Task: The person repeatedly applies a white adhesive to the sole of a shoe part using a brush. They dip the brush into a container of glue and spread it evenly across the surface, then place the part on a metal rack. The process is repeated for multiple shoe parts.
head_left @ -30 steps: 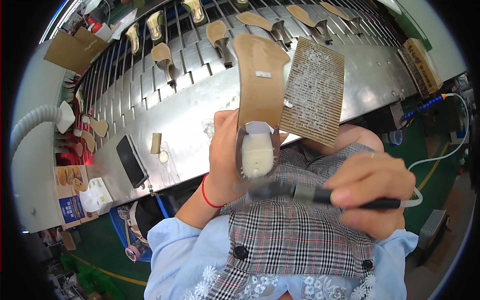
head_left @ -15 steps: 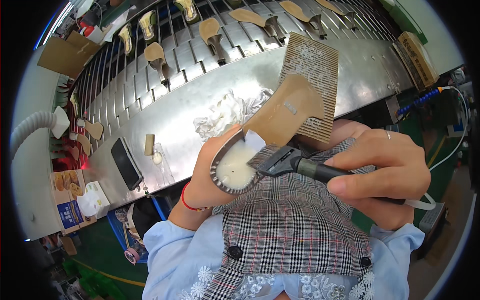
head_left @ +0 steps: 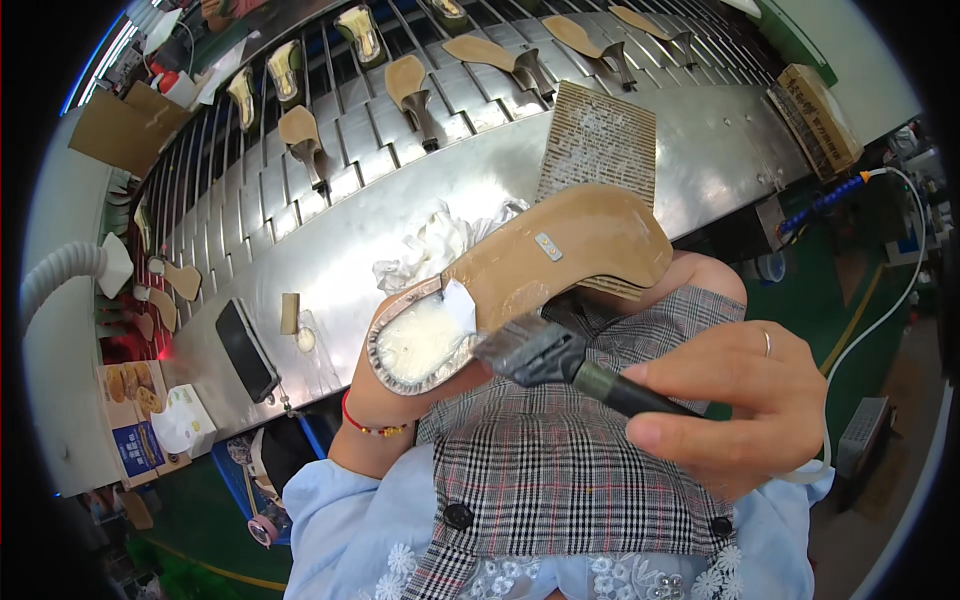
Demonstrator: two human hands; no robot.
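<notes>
A shoe bottom [head_left: 545,255] is tilted toward me, its tan sole running up to the right. White, glue-like coating [head_left: 420,340] covers its heel seat, inside a pleated, gathered rim. My left hand [head_left: 370,378] holds it from beneath at the heel end, its fingers mostly hidden behind. Between the thumb and fingers of my right hand [head_left: 745,405] is the black handle of a flat, dark-bristled brush [head_left: 535,350]. The bristle tips are right by the heel seat's right edge; whether they touch it, I cannot tell.
A crumpled white cloth [head_left: 430,245], a ridged cardboard piece [head_left: 600,145] and a phone [head_left: 245,350] lie on the metal bench [head_left: 330,245]. Beyond, a slatted conveyor [head_left: 360,130] carries tan soles with heels [head_left: 408,85]. A white hose nozzle [head_left: 112,268] stands at left.
The shoe bottom has turned and lowered, showing more of the tan sole. My right hand has come slightly down and left, the brush now at the heel seat's outer edge.
</notes>
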